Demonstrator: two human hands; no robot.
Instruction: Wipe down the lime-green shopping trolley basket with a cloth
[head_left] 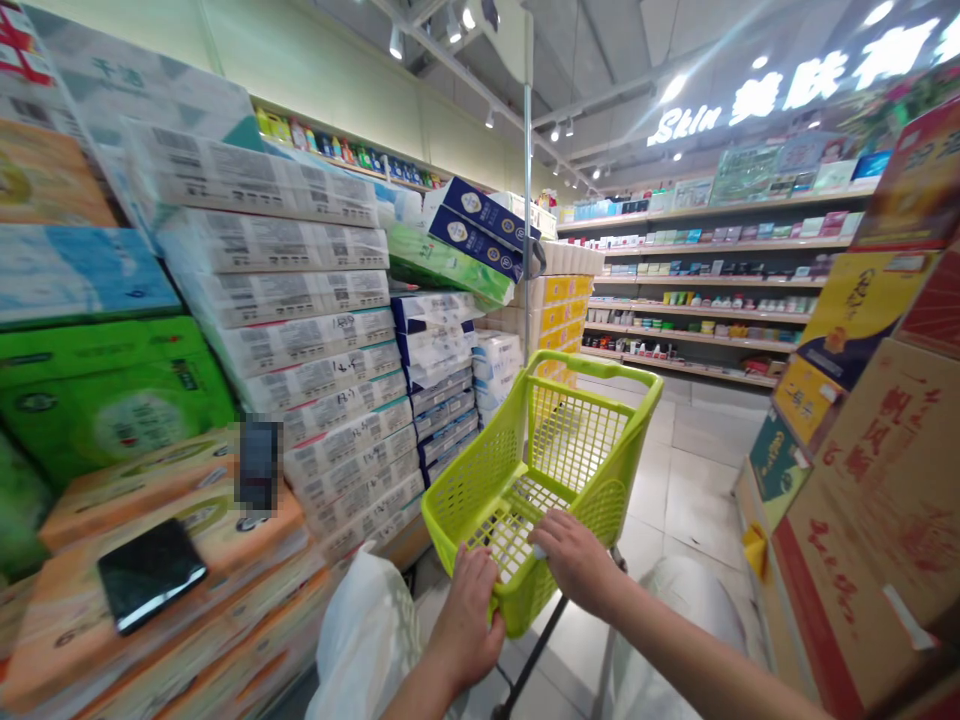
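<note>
A lime-green plastic shopping cart (469, 490) stands in front of me, its gridded basket holding nothing that I can see. My left hand (478, 610) is closed over the near-left corner of the basket rim, thumb on the outer side. On the near rim to the right, my right hand (574, 560) curls its fingers over the edge. Something small and pale shows by its fingertips, too small to name. Below the basket, part of a dark metal leg (534, 650) is visible. My legs in white trousers (367, 620) are on either side of the cart.
Stacked white paper packs (322, 360) rise on the left, beside orange packs (270, 540) carrying a black tablet-like device (152, 573). Cartons (877, 520) line the right side. A metal pole (527, 220) stands beyond the cart, and product shelves (705, 310) fill the back.
</note>
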